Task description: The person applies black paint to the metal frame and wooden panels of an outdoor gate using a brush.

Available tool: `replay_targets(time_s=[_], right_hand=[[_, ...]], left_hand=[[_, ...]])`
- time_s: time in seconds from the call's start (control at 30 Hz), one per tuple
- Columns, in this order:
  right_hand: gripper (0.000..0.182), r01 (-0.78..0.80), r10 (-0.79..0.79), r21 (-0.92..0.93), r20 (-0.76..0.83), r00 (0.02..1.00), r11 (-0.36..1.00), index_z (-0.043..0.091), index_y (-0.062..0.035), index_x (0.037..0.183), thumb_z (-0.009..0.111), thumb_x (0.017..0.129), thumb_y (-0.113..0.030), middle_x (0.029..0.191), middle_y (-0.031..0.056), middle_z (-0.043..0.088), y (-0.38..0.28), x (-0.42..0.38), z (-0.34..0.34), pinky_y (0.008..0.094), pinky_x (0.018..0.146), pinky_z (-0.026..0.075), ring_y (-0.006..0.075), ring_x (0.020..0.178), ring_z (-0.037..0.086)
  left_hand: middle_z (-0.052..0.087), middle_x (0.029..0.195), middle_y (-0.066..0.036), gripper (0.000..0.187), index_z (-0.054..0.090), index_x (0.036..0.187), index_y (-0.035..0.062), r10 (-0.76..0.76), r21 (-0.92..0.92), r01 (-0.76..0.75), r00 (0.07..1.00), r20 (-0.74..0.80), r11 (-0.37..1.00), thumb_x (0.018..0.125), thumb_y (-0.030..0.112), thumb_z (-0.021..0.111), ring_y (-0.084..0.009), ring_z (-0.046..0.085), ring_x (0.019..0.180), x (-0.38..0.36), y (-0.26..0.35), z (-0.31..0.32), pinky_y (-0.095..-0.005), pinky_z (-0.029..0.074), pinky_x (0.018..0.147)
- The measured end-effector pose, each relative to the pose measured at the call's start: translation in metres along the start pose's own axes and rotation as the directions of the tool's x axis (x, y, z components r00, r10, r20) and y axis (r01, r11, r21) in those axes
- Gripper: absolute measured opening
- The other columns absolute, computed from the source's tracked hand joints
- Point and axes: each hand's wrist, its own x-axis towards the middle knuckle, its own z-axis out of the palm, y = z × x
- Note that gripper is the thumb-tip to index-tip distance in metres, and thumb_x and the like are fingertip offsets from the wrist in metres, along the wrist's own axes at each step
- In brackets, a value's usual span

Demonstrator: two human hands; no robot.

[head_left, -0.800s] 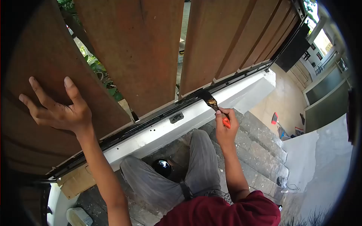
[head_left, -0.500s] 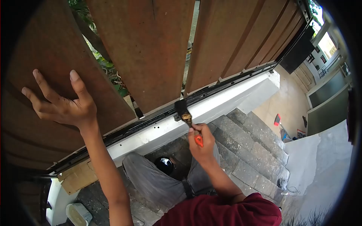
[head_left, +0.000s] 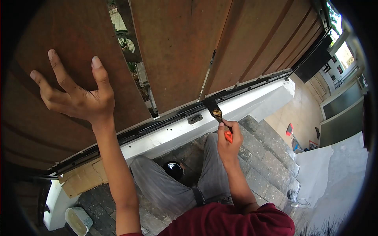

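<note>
My left hand (head_left: 76,96) presses flat, fingers spread, against a brown wooden slat (head_left: 67,47) of the gate. My right hand (head_left: 228,139) grips a paintbrush (head_left: 217,117) by its orange handle. The brush's dark bristles touch the black metal bottom rail (head_left: 173,116) of the gate, just above the white beam (head_left: 169,135). A small tin of black paint (head_left: 173,170) stands on the stone paving between my legs.
Grey stone steps (head_left: 267,157) drop away to the right. A piece of cardboard (head_left: 82,177) lies under the gate at the left, a white tub (head_left: 78,220) below it. A red-handled tool (head_left: 288,129) lies on the tan floor beyond. Plants show through the slat gaps.
My right hand has carried the brush along the black rail: left from its first spot, then back right. The view has shifted, and my left hand stays flat on the slat.
</note>
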Motion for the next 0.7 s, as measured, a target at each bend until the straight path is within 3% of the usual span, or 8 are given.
replay_targets(time_s=[0.13, 0.2, 0.23, 0.3, 0.37, 0.43, 0.53, 0.7], right_hand=[[0.012, 0.084, -0.086, 0.019, 0.147, 0.985, 0.996, 0.061, 0.0037, 0.096, 0.068, 0.088, -0.003, 0.082, 0.0173, 0.063, -0.028, -0.024, 0.022, 0.0303, 0.061, 0.048, 0.0239, 0.067, 0.063], [0.014, 0.135, -0.174, 0.193, 0.202, 0.964, 0.972, 0.062, 0.0028, 0.098, 0.070, 0.089, -0.004, 0.081, 0.0115, 0.063, -0.043, -0.035, 0.031, 0.0252, 0.062, 0.046, 0.0119, 0.067, 0.058], [0.014, 0.135, -0.174, 0.194, 0.201, 0.964, 0.972, 0.062, 0.0028, 0.098, 0.070, 0.089, -0.004, 0.081, 0.0115, 0.063, -0.044, -0.037, 0.031, 0.0252, 0.062, 0.046, 0.0119, 0.067, 0.058], [0.012, -0.058, -0.025, 0.271, 0.293, 0.956, 0.961, 0.063, 0.0027, 0.098, 0.068, 0.090, -0.004, 0.081, 0.0103, 0.064, -0.046, -0.039, 0.030, 0.0245, 0.061, 0.045, 0.0107, 0.068, 0.057], [0.010, -0.044, -0.021, 0.246, 0.259, 0.966, 0.968, 0.063, 0.0029, 0.099, 0.067, 0.092, -0.003, 0.082, 0.0086, 0.064, -0.029, -0.033, 0.025, 0.0237, 0.062, 0.045, 0.0092, 0.069, 0.057], [0.012, -0.114, 0.099, 0.067, 0.190, 0.977, 0.991, 0.063, 0.0029, 0.097, 0.068, 0.089, -0.003, 0.076, 0.0131, 0.064, -0.020, -0.020, 0.012, 0.0296, 0.061, 0.048, 0.0181, 0.065, 0.061], [0.011, 0.029, -0.029, 0.016, -0.007, 1.000, 0.999, 0.062, 0.0040, 0.097, 0.067, 0.089, -0.002, 0.078, 0.0152, 0.063, -0.007, -0.011, 0.007, 0.0313, 0.061, 0.048, 0.0205, 0.065, 0.061], [0.012, 0.085, -0.083, -0.019, 0.103, 0.991, 0.996, 0.060, 0.0043, 0.096, 0.067, 0.088, -0.001, 0.081, 0.0170, 0.062, -0.038, -0.028, 0.026, 0.0326, 0.063, 0.050, 0.0277, 0.068, 0.063]], left_hand=[[0.039, 0.144, -0.022, 0.064, 0.059, 0.136, 0.0129, 0.014, 0.052, -0.013, 1.000, -0.015, 0.999, 0.085, 0.051, 0.065, -0.0316, 0.041, 0.124, -0.001, -0.003, 0.001, -0.0420, 0.038, 0.101], [0.039, 0.144, -0.022, 0.064, 0.059, 0.136, 0.0129, 0.014, 0.047, -0.014, 1.000, -0.014, 0.999, 0.085, 0.051, 0.065, -0.0315, 0.041, 0.124, -0.001, -0.004, 0.001, -0.0419, 0.038, 0.101], [0.039, 0.144, -0.022, 0.064, 0.059, 0.136, 0.0132, 0.025, 0.045, -0.024, 0.999, -0.020, 0.999, 0.085, 0.050, 0.065, -0.0315, 0.041, 0.124, -0.001, -0.005, 0.002, -0.0421, 0.038, 0.101], [0.039, 0.145, -0.022, 0.064, 0.059, 0.136, 0.0135, 0.037, 0.042, -0.036, 0.999, -0.026, 0.998, 0.084, 0.050, 0.065, -0.0315, 0.041, 0.123, -0.001, -0.007, 0.002, -0.0423, 0.037, 0.101], [0.038, 0.145, -0.022, 0.064, 0.059, 0.136, 0.0140, 0.031, 0.038, -0.030, 0.999, -0.014, 0.999, 0.083, 0.050, 0.066, -0.0319, 0.041, 0.123, -0.002, -0.007, 0.001, -0.0430, 0.037, 0.101], [0.038, 0.146, -0.022, 0.064, 0.060, 0.136, 0.0142, 0.031, 0.040, -0.031, 0.999, -0.012, 0.999, 0.083, 0.050, 0.066, -0.0318, 0.041, 0.123, -0.002, -0.008, 0.001, -0.0434, 0.037, 0.101], [0.037, 0.147, -0.022, 0.064, 0.060, 0.136, 0.0145, 0.028, 0.037, -0.027, 0.999, -0.016, 0.999, 0.082, 0.050, 0.065, -0.0318, 0.041, 0.121, -0.003, -0.009, 0.003, -0.0438, 0.037, 0.101], [0.036, 0.149, -0.022, 0.065, 0.060, 0.136, 0.0151, 0.029, 0.018, -0.029, 0.999, -0.017, 0.999, 0.081, 0.051, 0.065, -0.0319, 0.042, 0.119, -0.004, -0.011, 0.004, -0.0436, 0.037, 0.100]])
